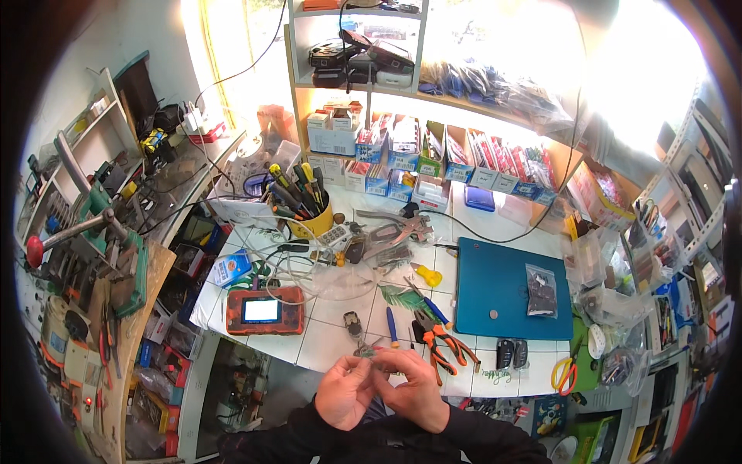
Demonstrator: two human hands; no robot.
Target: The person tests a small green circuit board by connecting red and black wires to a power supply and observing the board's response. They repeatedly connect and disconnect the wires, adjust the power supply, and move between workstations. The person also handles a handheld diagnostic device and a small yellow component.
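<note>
Close together at the table's front edge, my left hand (345, 392) and my right hand (413, 390) both have their fingers pinched. Between the fingertips is a small greyish-green piece (365, 351), too small and too covered to name. Just beyond it lies what looks like an opened key fob shell (353, 325). To the right of my hands rest a blue-handled tool (392, 328) and orange-and-black pliers (439, 346). Two dark car key fobs (512, 354) lie farther right.
An orange-and-black handheld device (265, 311) with a lit screen sits left. A teal laptop (495, 286) bears a small bag of dark parts (541, 291). A yellow cup (317, 224) holds several tools. Yellow-handled scissors (565, 377) lie right; a green key-cutting machine (116, 255) stands far left.
</note>
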